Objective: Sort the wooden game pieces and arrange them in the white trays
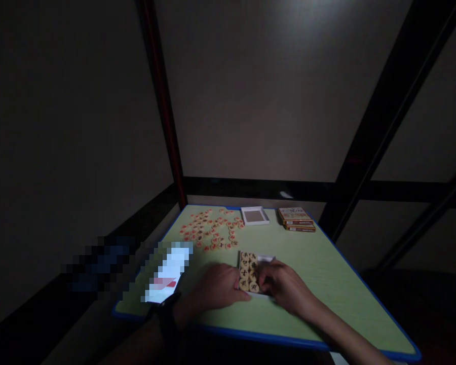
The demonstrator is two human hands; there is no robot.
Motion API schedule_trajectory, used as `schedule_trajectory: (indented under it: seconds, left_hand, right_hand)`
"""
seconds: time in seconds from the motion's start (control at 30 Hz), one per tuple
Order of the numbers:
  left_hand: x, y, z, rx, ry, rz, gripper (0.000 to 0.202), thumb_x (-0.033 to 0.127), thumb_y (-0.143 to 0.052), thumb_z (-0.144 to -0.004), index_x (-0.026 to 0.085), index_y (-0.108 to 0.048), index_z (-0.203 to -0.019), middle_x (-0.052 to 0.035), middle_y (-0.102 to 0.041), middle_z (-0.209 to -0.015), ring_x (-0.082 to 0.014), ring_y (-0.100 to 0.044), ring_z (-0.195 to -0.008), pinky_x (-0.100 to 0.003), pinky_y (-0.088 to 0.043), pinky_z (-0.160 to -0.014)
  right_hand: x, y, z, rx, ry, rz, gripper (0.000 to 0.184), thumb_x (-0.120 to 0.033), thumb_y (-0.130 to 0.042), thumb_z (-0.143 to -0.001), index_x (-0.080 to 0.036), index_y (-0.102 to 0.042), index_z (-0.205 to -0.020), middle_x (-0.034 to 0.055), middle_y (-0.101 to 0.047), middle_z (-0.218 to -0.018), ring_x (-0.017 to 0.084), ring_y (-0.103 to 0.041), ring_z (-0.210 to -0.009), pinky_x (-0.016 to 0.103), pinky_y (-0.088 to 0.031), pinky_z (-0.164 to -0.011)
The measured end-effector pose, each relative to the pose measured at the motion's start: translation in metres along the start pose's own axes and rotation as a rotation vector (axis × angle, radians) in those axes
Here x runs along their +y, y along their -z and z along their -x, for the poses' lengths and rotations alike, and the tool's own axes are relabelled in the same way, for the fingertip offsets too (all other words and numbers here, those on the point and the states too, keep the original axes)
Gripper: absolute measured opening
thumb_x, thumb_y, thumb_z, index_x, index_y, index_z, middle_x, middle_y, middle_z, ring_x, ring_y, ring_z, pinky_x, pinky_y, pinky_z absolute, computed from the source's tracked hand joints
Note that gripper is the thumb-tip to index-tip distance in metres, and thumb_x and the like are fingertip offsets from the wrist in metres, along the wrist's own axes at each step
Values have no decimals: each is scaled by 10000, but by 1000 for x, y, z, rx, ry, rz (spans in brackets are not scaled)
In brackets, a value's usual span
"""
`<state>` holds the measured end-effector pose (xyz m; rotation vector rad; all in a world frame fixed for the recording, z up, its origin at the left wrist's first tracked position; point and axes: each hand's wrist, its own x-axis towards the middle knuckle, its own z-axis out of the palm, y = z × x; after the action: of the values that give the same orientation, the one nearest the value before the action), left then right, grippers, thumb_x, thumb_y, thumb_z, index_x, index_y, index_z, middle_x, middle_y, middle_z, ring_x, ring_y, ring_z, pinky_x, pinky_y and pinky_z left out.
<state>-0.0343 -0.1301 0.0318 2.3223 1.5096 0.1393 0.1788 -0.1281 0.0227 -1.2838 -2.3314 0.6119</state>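
A small white box (pixel 268 259) lies on the green table (pixel 327 274) in front of me, partly filled with round wooden game pieces (pixel 249 272) marked in black. My left hand (pixel 218 288) rests against the box's left side, fingers curled at its edge. On the box's right side my right hand (pixel 283 285) has its fingers bent over the pieces inside. Further back on the left, several loose round pieces (pixel 213 229) with red and black marks lie scattered on the table.
An empty white box tray (pixel 255 216) sits at the table's far edge. Right of it stands a stack of orange game boxes (pixel 297 219). A lit, blurred-out screen (pixel 169 271) lies at the near left. The table has a blue rim (pixel 273 338); dark frame bars stand behind.
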Motion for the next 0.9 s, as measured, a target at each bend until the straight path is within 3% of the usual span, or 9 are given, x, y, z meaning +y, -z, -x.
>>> schedule_trajectory:
  seconds: [0.3,0.6,0.9]
  left_hand:
    - [2,2,1,-7,-8,23,272,452,-714,-741,190,-648,-773,-9,-681,-791,-169,-569,-714,-273,-295,-597]
    - [1,1,1,5,2,11,297,479,-714,-737,191,-646,-759,-18,-687,-800,-183,-581,-736,-278,-305,-601]
    - [-2,-1,1,-4,5,16,287,465,-721,-734,190,-659,-790,-22,-694,-825,-182,-579,-750,-274,-305,-609]
  right_hand:
    - [2,-2,-2,78,-61,63,211,-12,-578,-711,-182,-687,-771,57,-675,-823,197,-615,-814,256,-431,-724]
    - [-2,0,-5,115,-32,108,178,-49,-607,-737,-193,-691,-799,54,-678,-828,200,-614,-833,273,-440,-757]
    - [-5,3,3,37,-43,67,166,-36,-606,-712,-193,-655,-735,32,-684,-791,192,-616,-807,257,-413,-713]
